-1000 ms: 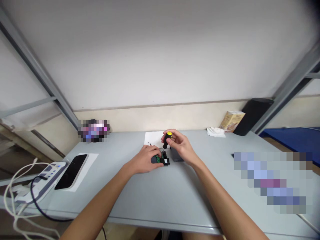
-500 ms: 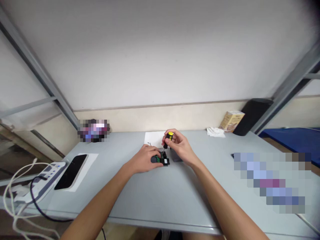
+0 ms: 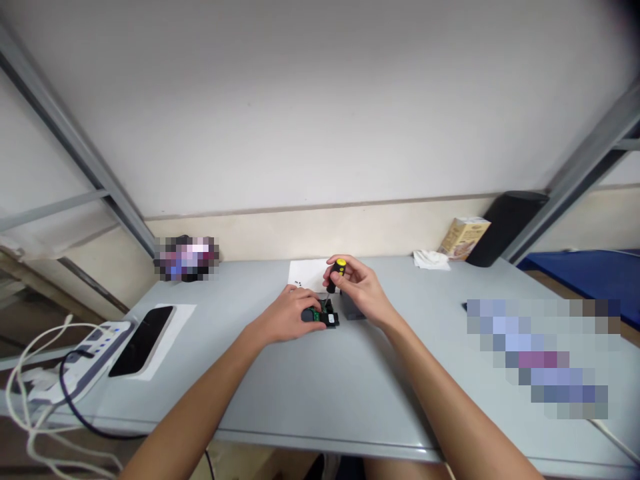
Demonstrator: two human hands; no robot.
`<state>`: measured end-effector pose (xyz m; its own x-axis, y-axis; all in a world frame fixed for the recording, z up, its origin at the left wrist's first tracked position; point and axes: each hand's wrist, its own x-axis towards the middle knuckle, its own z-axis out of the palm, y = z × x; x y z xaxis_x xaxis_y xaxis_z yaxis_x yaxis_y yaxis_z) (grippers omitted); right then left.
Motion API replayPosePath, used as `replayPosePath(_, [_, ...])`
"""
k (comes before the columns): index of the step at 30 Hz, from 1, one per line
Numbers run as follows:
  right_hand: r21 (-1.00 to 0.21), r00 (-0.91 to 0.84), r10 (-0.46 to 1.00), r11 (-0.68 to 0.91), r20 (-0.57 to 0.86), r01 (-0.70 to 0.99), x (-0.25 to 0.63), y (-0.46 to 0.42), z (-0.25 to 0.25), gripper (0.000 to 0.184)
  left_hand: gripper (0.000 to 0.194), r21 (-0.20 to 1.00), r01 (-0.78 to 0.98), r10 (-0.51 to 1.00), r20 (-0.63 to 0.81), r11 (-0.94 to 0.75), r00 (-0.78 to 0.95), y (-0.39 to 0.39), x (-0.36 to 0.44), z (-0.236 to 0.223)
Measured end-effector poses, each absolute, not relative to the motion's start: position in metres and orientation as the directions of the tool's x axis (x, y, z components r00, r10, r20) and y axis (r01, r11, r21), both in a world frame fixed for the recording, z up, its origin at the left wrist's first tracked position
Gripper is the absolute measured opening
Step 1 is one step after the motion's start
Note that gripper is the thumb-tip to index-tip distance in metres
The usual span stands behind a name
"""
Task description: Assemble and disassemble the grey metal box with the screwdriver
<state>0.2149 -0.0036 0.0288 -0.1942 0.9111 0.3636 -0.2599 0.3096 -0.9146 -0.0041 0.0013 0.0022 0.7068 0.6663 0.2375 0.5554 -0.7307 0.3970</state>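
Note:
In my right hand [image 3: 363, 287] is a black and yellow screwdriver [image 3: 337, 275], its handle pinched between thumb and fingers. The thin shaft points down onto a small black device with an exposed green circuit board [image 3: 331, 319]. My left hand [image 3: 295, 315] grips that device from the left, with fingers over its far side and thumb along its near edge. A dark grey flat piece [image 3: 355, 312] lies under my right hand, partly covered. Behind the device, several tiny dark screws [image 3: 298, 284] rest on a white sheet of paper [image 3: 305, 270].
At the left, a phone [image 3: 143, 341] lies on white paper beside a power strip [image 3: 83, 363] with tangled cables. A yellow carton [image 3: 465, 239], a crumpled tissue [image 3: 431, 260] and a black speaker-like object [image 3: 507, 229] stand at the back right. Blurred items occupy the right side.
The screwdriver handle has tilted slightly and its yellow markings have turned in my right hand's fingers. My left hand stays on the device. The whole view has shifted a little.

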Motion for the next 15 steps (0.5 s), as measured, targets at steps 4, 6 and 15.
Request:
replayPosePath(4, [-0.914,-0.19,0.914,0.302,0.358,-0.27,0.2153,-0.0036,0.0287,0.037,0.024,0.398,0.557,0.668,0.237,-0.729,0.705,0.0017,-0.0038,0.002])
replayPosePath(6, [-0.914,-0.186,0.916,0.3,0.355,-0.272,0.2155,-0.0034,0.0284,0.038,0.023,0.398,0.554,0.666,0.239,-0.731,0.707,0.0017,-0.0037,0.002])
replayPosePath(15, [-0.911,-0.153,0.921,0.31,0.359,-0.273,0.2163,-0.0025,0.0276,0.038,0.023,0.394,0.552,0.663,0.242,-0.734,0.709,0.0006,-0.004,0.0033])
